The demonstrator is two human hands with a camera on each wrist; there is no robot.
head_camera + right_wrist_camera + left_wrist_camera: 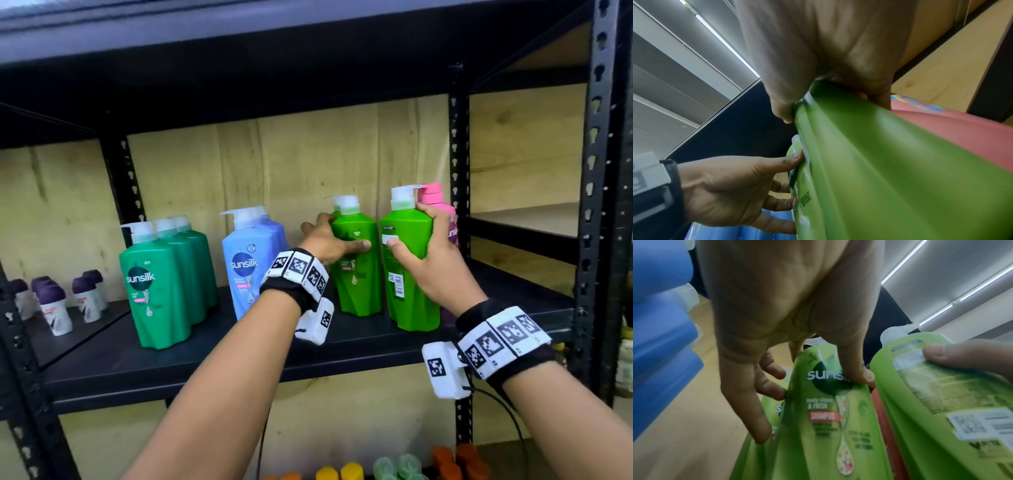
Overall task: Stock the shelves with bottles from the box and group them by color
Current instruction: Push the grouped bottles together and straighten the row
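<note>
While both lime bottles stand toward the shelf's [205, 356] right end, left hand [329, 241] fingers wrap one [359, 291], right hand [435, 263] grips the other [411, 274]. Advice: slide them flush, labels forward, clear of the pink bottle [448, 219].

Black perforated-steel shelving unit [459, 164] against pale plywood back wall [291, 164]. Ceiling strip lights [900, 264] lit overhead.

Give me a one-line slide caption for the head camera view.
Left hand and right hand each grip a light green Sunsilk bottle on the black shelf.
</note>
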